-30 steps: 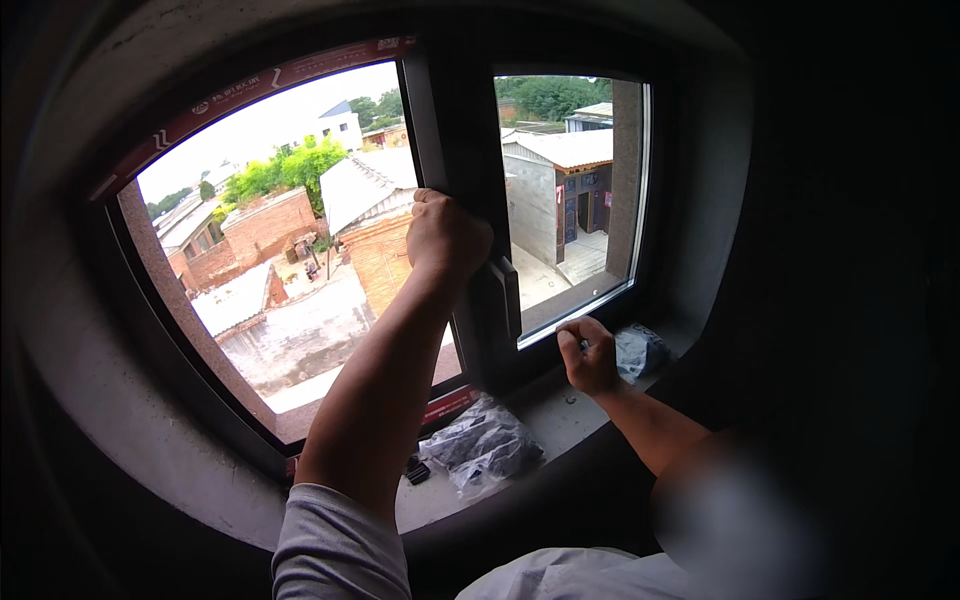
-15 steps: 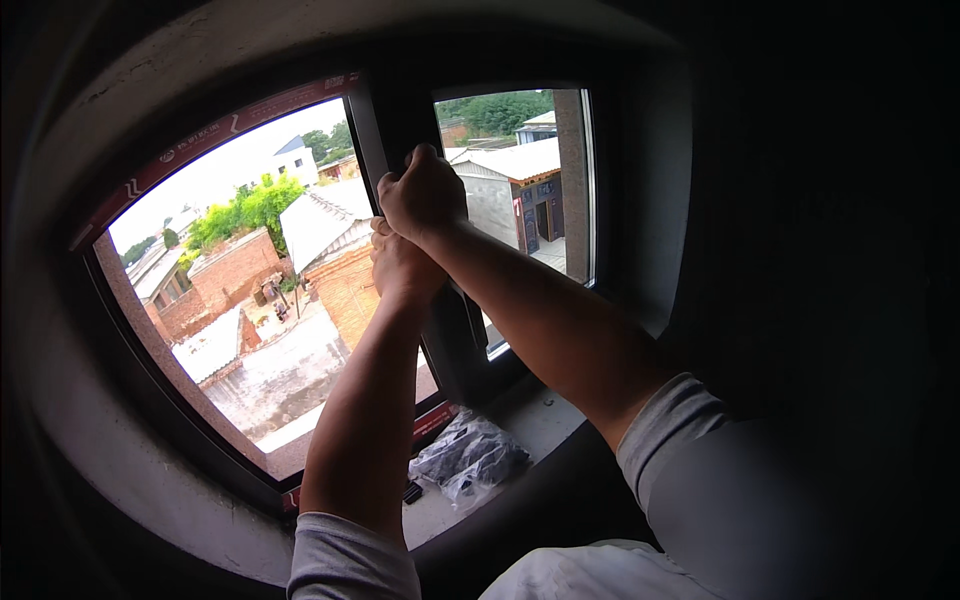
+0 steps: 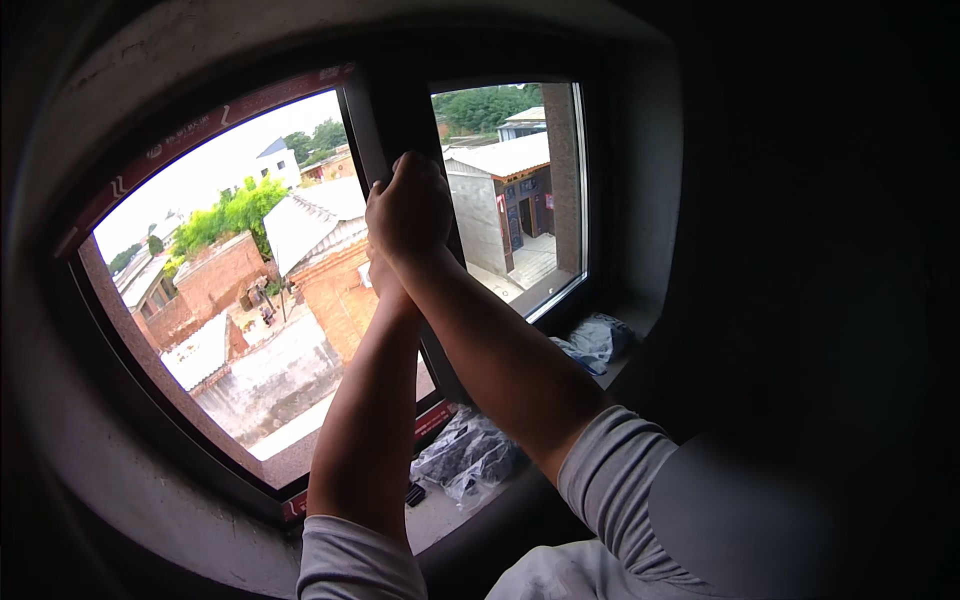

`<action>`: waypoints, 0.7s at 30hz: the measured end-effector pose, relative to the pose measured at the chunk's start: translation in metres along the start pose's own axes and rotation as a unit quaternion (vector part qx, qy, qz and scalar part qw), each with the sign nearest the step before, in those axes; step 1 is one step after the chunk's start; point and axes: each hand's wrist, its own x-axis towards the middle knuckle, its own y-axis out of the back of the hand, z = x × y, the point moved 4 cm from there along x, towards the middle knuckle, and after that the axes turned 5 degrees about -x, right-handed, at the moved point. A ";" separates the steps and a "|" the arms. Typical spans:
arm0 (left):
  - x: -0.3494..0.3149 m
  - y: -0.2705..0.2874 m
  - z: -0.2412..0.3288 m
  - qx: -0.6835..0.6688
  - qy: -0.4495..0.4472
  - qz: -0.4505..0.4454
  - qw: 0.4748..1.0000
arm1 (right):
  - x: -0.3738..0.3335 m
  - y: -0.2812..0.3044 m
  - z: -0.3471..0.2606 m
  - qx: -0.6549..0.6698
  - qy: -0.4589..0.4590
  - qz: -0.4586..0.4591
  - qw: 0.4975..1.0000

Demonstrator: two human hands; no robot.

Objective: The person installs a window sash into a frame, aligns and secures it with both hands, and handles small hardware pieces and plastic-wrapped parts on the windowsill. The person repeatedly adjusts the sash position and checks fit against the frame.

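Observation:
My right hand [image 3: 410, 208] is closed at the dark middle upright [image 3: 372, 125] of a window frame, thumb side up. Just below it, my left hand [image 3: 386, 278] is partly covered by the right wrist; its visible fingers look curled against the same upright. Whatever the two hands grip is hidden behind them. My forearms cross close to the wrists. To the left of the hands is a large glass pane [image 3: 300, 330], and to the right a narrower pane [image 3: 490, 220].
A clear plastic bag of dark things [image 3: 465, 460] lies on the sill [image 3: 435, 520] below my arms, beside a small black piece [image 3: 415, 493]. Another plastic bag [image 3: 600, 340] rests farther right. Red printed tape [image 3: 200, 130] runs along the upper frame. Houses and trees show outside.
My right hand and forearm have shifted slightly left and down, covering more of the left hand. The plastic bag at the right of the sill has come into sight. The view has shifted slightly.

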 end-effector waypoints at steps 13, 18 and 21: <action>-0.004 0.022 0.011 0.107 -0.144 -0.082 0.980 | 0.020 -0.009 -0.002 0.007 -0.024 -0.024 0.999; -0.016 0.014 0.024 0.126 -0.151 -0.022 0.980 | 0.029 -0.005 0.005 0.028 -0.011 -0.067 0.997; -0.013 0.021 0.029 0.103 -0.190 -0.074 0.974 | 0.031 -0.006 0.005 0.021 -0.007 -0.099 0.995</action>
